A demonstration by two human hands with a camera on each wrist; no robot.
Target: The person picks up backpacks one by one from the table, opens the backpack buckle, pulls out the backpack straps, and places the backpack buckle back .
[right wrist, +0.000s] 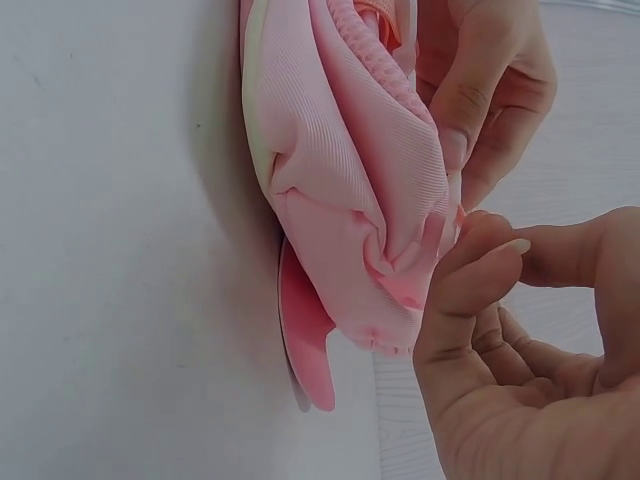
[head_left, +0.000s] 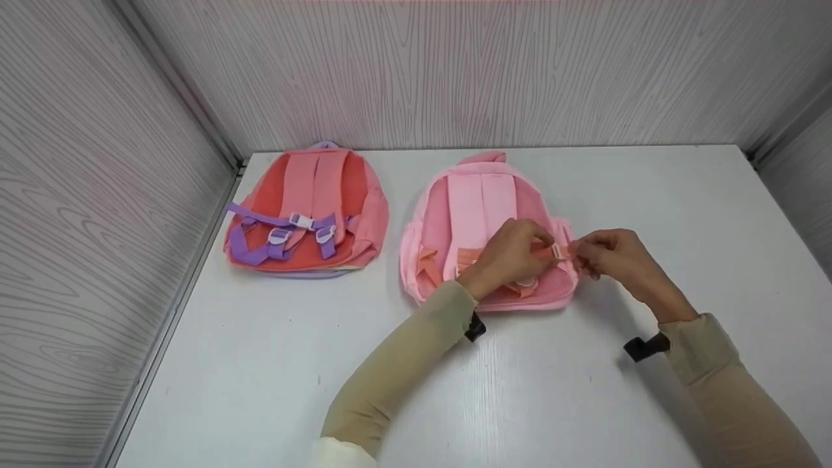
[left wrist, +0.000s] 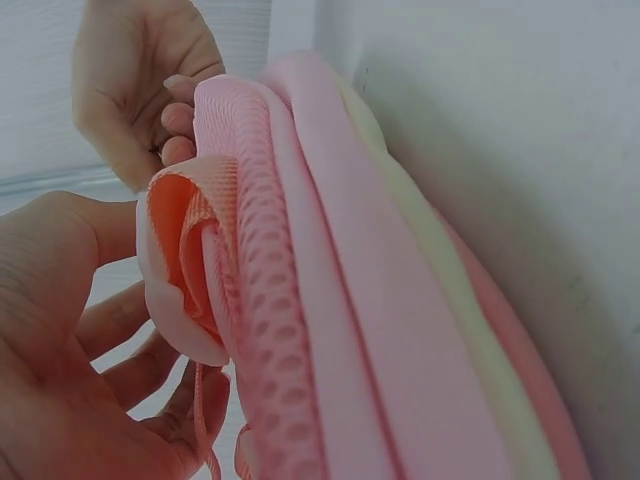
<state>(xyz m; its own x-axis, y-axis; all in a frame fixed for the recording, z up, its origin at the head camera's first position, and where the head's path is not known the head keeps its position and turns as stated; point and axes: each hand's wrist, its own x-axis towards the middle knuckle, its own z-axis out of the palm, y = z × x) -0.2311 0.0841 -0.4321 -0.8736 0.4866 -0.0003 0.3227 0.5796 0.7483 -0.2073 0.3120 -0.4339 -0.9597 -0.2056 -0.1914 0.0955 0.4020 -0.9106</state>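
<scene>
A pink backpack (head_left: pixel 482 195) lies with its shoulder straps facing up. Orange webbing (head_left: pixel 543 250) crosses its lower part, with a white buckle (head_left: pixel 557 251) near the right side. My left hand (head_left: pixel 513 252) reaches over the pack and holds the webbing just left of the buckle. On the other side, my right hand (head_left: pixel 617 260) pinches the webbing's end between thumb and index finger. The right wrist view shows both hands close together beside the pack's pink fabric (right wrist: pixel 330 170). An orange strap loop (left wrist: pixel 185 230) stands near my left hand in the left wrist view.
To the left lies a second backpack (head_left: pixel 367 195), coral with purple straps (head_left: pixel 260 250) and white buckles. Both packs rest on a white table (head_left: pixel 273 364), near the wood-grain back panel (head_left: pixel 416 78). A side panel (head_left: pixel 78 195) stands at the left.
</scene>
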